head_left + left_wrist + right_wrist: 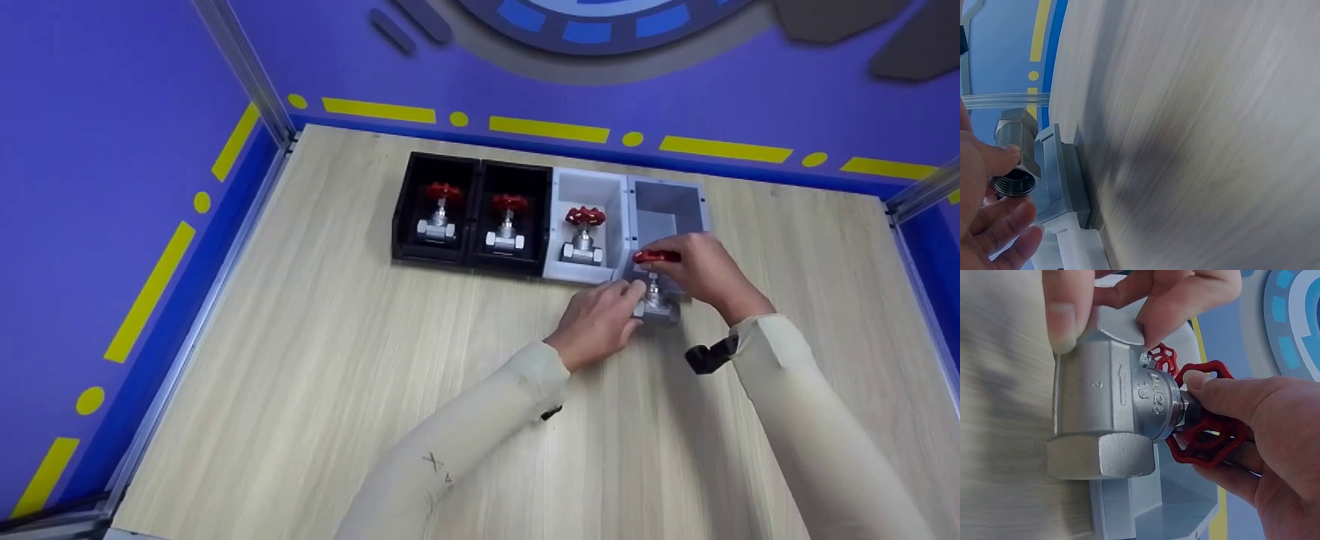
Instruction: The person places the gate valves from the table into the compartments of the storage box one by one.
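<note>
Both hands hold one metal gate valve point(1100, 394) with a red handwheel point(1204, 447), lifted in front of the grey bin point(664, 199) at the row's right end. My right hand point(703, 266) grips the handwheel, its thumb on the near side in the right wrist view. My left hand point(598, 319) pinches one hex end of the valve body between thumb and fingers. In the left wrist view, the threaded opening point(1015, 183) of the body faces the camera.
Left of the grey bin stand a white bin point(561, 225) and two black bins point(431, 255), joined in a row, each with a similar red-wheeled valve point(583, 244). The wooden table point(337, 360) is walled by blue panels point(97, 150) and metal frame posts.
</note>
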